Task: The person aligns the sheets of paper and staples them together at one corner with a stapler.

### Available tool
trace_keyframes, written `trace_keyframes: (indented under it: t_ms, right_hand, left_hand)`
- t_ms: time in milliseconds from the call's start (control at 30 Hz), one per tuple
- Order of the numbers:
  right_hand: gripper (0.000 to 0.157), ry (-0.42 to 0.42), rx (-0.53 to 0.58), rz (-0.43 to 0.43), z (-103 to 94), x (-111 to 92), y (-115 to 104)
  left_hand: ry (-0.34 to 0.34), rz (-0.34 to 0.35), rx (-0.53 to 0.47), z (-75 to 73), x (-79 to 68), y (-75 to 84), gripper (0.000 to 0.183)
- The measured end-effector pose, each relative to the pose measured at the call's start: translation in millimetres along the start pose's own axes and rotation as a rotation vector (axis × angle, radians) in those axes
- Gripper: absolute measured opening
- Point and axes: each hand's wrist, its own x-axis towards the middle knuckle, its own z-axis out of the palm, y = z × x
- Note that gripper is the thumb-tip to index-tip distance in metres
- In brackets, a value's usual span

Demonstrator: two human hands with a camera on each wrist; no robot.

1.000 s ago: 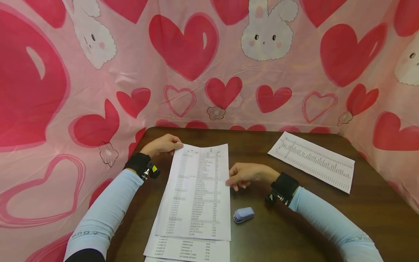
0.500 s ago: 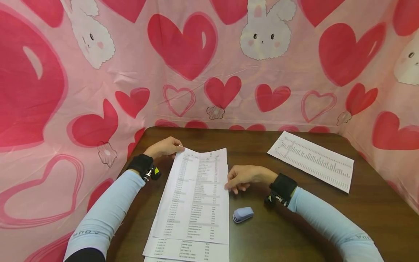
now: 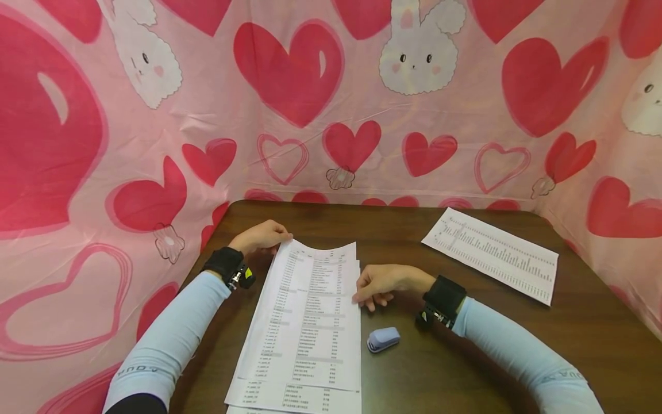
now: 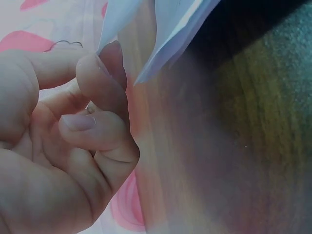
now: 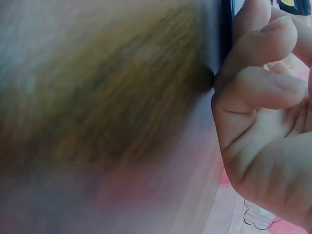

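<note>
Printed sheets [image 3: 315, 322] are pinched at one corner by the left hand [image 3: 264, 236] and at the opposite edge by the right hand [image 3: 384, 283], seemingly to be steadied between them; near the latter, a lilac stapler [image 3: 384, 339] is placed, presumably for easy reach.

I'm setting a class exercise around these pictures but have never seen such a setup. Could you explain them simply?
There is no machine: these are a person's two bare hands. The wide picture looks down from the head; each close-up is taken from one wrist. On the brown table lie overlapping printed papers, another printed sheet at the far right, and a small pale purple object, possibly a stapler. The left hand pinches the printed papers at their far left corner. The right hand has its fingertips at their right edge; whether it grips them is hard to tell.
</note>
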Motion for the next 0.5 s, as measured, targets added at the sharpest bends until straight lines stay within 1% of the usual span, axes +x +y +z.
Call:
trace_keyframes:
  t_ms: [133,233,400,500]
  right_hand:
    - [0.031,-0.008,0.001,-0.002,-0.8,-0.9,-0.2]
    - [0.031,-0.017,-0.002,-0.012,-1.7,-1.3,0.9]
    - [0.030,-0.027,-0.008,-0.032,-3.6,-2.4,3.0]
    - [0.028,-0.011,-0.017,-0.038,-4.5,-3.1,3.1]
  left_hand:
    - [-0.002,-0.003,-0.006,0.6,0.9,-0.8,0.026]
    - [0.001,-0.014,-0.028,-0.6,1.0,-2.0,0.028]
    - [0.036,-0.042,-0.070,-4.7,-2.3,-2.3,0.029]
    - [0.053,-0.043,-0.066,-5.8,-3.9,-1.8,0.029]
